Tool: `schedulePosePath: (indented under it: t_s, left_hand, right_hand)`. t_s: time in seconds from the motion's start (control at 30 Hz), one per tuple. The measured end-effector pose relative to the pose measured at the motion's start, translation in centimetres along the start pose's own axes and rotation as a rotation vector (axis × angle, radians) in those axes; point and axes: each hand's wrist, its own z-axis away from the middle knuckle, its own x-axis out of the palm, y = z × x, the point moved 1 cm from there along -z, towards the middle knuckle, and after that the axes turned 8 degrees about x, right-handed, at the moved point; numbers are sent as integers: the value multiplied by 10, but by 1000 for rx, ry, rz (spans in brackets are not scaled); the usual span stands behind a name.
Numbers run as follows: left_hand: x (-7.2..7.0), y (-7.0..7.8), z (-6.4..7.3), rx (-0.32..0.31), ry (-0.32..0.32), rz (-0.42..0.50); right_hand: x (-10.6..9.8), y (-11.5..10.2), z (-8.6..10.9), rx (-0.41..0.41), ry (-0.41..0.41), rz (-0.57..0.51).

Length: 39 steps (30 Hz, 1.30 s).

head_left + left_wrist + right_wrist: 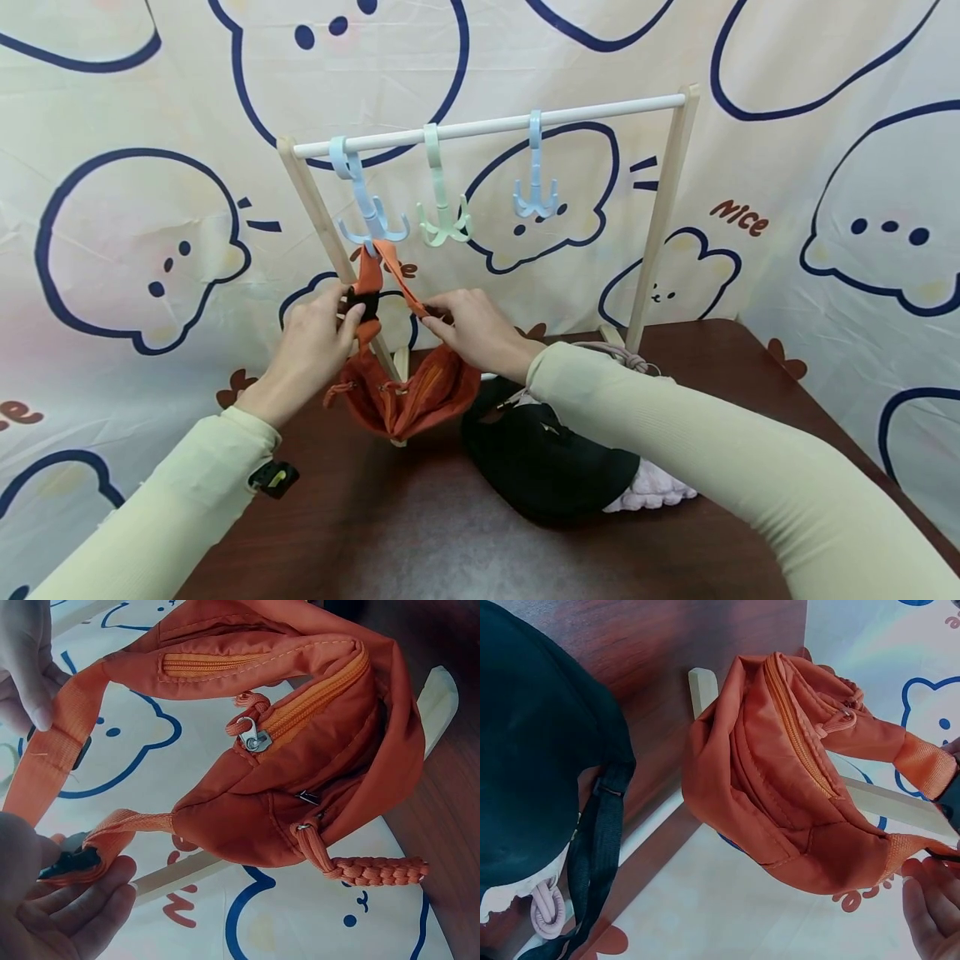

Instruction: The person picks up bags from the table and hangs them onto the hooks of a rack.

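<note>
An orange waist bag [431,387] hangs below the left blue hook [366,204], its strap [369,273] reaching up to the hook's lower prongs. Whether the strap is fully over a prong I cannot tell. My left hand [311,337] pinches the strap at its black buckle [366,305]. On the other side, my right hand [480,332] pinches the strap between thumb and fingers. Zips and a braided orange pull [379,871] show on the bag in the left wrist view.
A white rail [487,127] on wooden posts carries a green hook [442,196] and another blue hook [536,179]. A black bag [555,467] lies on the dark table [360,533] below my right forearm, over a pale lilac puckered item [652,489]. Patterned cloth hangs behind.
</note>
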Motion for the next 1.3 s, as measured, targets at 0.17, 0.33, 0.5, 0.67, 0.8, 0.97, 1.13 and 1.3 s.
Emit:
schedulePosePath:
  t_s: [0.17, 0.33, 0.5, 0.67, 0.8, 0.97, 1.13, 1.3]
  left_hand:
    - [-1, 2, 0, 0, -5, -7]
    - [-1, 2, -2, 10, -12, -17]
    - [0, 1, -3, 8, -17, -17]
    - [2, -2, -4, -1, -16, 5]
    - [3, -3, -4, -11, -13, -2]
    - [3, -2, -3, -36, -25, 5]
    - [4, -2, -2, -44, -34, 12]
    - [4, -3, 0, -42, -31, 10]
  right_hand:
    - [0, 1, -1, 12, -2, 4]
    - [0, 1, 0, 15, -12, 19]
    - [0, 0, 0, 11, -12, 35]
    - [0, 1, 0, 6, -15, 32]
    - [1, 3, 0, 1, -25, 16]
    - [1, 6, 0, 11, -32, -6]
    - [1, 9, 0, 14, -36, -10]
    - [1, 10, 1, 19, -35, -11]
